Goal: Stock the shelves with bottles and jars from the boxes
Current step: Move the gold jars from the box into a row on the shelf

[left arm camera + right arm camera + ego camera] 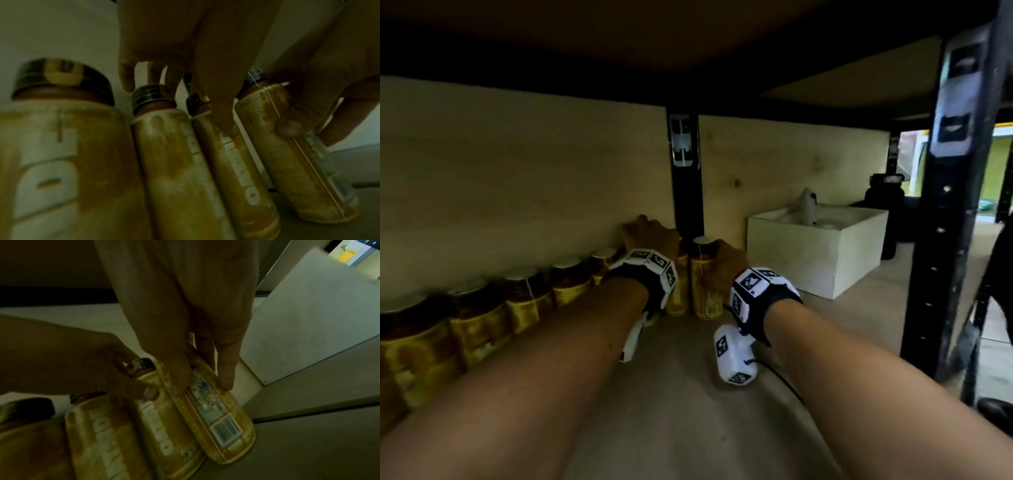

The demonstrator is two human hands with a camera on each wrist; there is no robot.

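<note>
Bottles stand in a row against the shelf's back panel, next to wide jars, so we judge the step to be closing up the row's end. Our right hand curls round the end bottle, thumb and fingers on opposite sides, keeping it upright on the board. Our left hand pinches the neighbouring bottle near its shoulder. The head view hides both grips behind the wrists; the right wrist view shows them plainly, plus the barcode label. A white box sits further right.
</note>
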